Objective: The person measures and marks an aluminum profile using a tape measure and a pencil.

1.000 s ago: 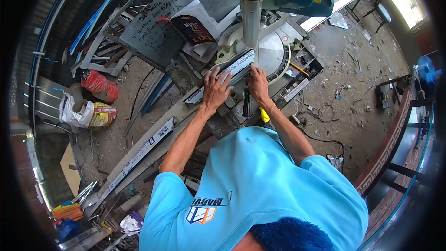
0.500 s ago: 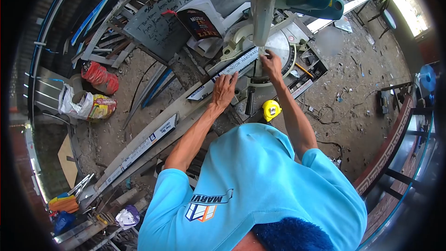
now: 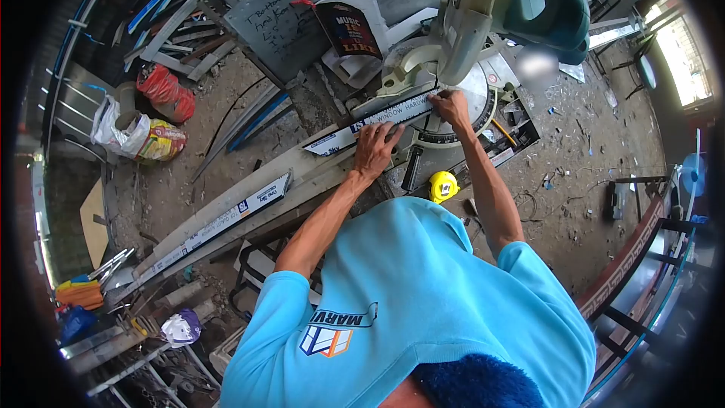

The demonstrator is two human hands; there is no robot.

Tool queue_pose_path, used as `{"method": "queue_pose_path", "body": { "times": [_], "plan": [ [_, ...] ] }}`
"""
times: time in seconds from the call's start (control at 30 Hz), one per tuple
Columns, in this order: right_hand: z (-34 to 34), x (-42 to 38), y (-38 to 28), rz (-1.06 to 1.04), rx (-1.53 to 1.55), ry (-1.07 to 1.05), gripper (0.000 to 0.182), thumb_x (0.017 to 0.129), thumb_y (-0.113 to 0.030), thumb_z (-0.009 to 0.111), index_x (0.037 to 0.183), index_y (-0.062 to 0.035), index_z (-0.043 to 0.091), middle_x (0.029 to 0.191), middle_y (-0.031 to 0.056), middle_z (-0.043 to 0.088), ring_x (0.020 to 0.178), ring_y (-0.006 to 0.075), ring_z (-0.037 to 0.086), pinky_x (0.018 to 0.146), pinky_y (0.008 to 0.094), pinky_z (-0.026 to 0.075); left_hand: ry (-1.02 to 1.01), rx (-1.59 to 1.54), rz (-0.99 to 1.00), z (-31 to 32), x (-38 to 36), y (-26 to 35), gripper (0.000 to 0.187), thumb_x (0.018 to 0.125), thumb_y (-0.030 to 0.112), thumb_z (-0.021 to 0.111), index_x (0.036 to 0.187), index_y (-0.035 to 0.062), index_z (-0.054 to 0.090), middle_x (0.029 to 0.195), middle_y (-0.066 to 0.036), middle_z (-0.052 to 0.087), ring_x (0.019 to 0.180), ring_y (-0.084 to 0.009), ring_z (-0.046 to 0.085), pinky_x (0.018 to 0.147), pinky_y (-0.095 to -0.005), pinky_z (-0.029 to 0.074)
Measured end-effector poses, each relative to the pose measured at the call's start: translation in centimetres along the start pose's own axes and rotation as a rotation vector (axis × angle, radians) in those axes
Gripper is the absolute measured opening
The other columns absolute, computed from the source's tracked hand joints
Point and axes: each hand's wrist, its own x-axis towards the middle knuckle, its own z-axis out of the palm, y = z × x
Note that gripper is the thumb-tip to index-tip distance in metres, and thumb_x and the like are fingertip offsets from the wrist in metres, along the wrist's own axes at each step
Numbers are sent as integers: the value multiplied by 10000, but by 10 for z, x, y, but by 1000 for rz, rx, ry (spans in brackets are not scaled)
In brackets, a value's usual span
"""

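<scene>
A short aluminium profile with printed "WINDOW HARDWARE" film lies slantwise on the bed of a miter saw. My left hand is closed over its near side, left of the saw's turntable. At the profile's right end, my right hand pinches its tip, just below the saw's pale guard. The fingertips of both hands are partly hidden. A yellow tape measure sits below the saw, close to my right forearm.
A second film-covered profile lies on the long rail at left. Behind the saw are a book and a grey board with handwriting. A pencil rests right of the turntable. Scraps litter the floor.
The view has turned slightly, so the saw head and bench appear shifted and tilted. Both hands stay on the short profile, with the right still at its end.
</scene>
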Motion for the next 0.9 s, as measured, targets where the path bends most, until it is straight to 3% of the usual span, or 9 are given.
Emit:
{"method": "queue_pose_path", "body": {
  "times": [0.1,0.23,0.3,0.37,0.47,0.6,0.77,0.83,0.9],
  "plan": [
    [8,-1,2,-170,-40,128,380,795,-340,702,886,28,689,582,132,631,525,206,634,548,334,497,-27,68,-29,-2,6,-4,422,786,50,559,1200,124,595,1123,-64,518,1055,-248,476,880,-431,385],
    [12,-7,10,-34,168,235,417,809,-319,686,1051,19,655,729,150,672,589,182,650,599,300,512,-88,55,-7,3,9,-21,388,782,61,561,1162,117,619,1134,-54,539,1069,-246,479,886,-446,385],
    [23,-17,25,-103,-5,271,406,825,-252,674,1126,15,619,760,143,682,602,170,657,598,276,520,-77,23,44,1,8,-25,383,782,62,558,1156,113,621,1127,-60,546,1056,-253,491,885,-429,394],
    [38,-40,29,-47,182,133,400,839,-180,653,1160,50,592,839,155,690,651,166,663,628,276,529,-76,3,55,-1,15,-27,365,782,68,589,1143,102,628,1115,-68,572,1019,-254,519,881,-412,405],
    [67,-77,2,27,569,248,487,844,-127,645,1227,136,501,986,164,666,779,157,644,693,274,522,-150,-49,4,-5,23,-26,362,799,77,589,1160,48,607,1139,-88,587,1038,-262,537,893,-402,408],
    [96,-66,-5,15,661,330,174,814,-98,638,900,52,613,741,101,665,643,126,601,590,266,498,-192,-22,101,-4,22,-36,372,836,112,591,1195,18,571,1247,-120,564,1158,-275,513,940,-405,400],
    [91,-78,-23,118,692,409,187,801,-111,640,908,42,624,730,105,671,648,165,641,605,313,504,-180,-43,154,12,22,-39,368,862,127,575,1213,16,565,1267,-135,557,1196,-280,497,957,-412,398],
    [96,-73,-15,6,592,488,199,785,-110,646,910,44,625,747,132,677,645,183,646,615,320,506,-183,-13,129,11,22,-37,366,868,131,570,1214,13,564,1259,-134,563,1193,-279,499,951,-407,404],
    [92,-70,-12,13,557,458,233,795,-115,670,955,53,646,761,116,685,651,139,648,617,280,513,-177,-22,144,9,25,-38,364,870,156,577,1206,17,569,1250,-122,571,1181,-263,505,960,-416,383]
  ]
}}
